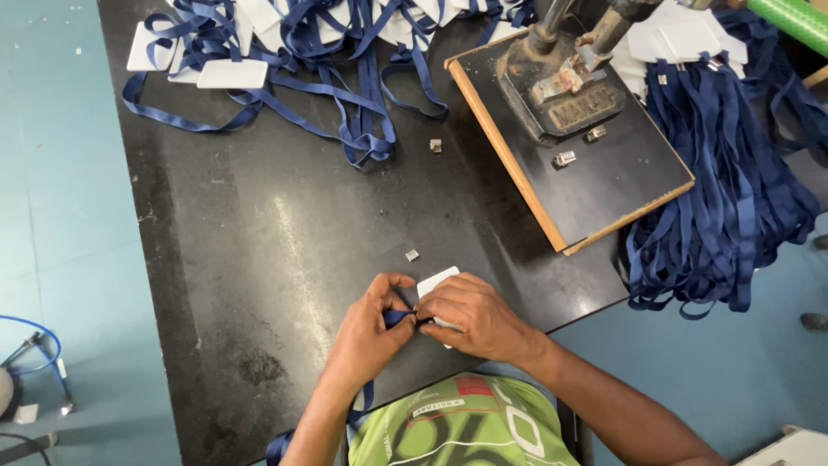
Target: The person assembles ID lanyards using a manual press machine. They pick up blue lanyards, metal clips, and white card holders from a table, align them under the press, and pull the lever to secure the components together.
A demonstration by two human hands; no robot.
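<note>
Both of my hands meet at the near edge of the black table (285,224). My left hand (373,326) pinches a dark blue lanyard strap (398,318), whose tail hangs down past my forearm. My right hand (473,312) grips the same strap end together with a white card holder (435,282), which pokes out above my fingers. A small metal clip (412,255) lies on the table just beyond my hands.
A heap of blue lanyards with white card holders (285,43) fills the far left. A hand press (561,82) stands on a wooden-edged board (604,164) at the right, with loose clips. A bundle of blue straps (724,190) hangs off the right edge.
</note>
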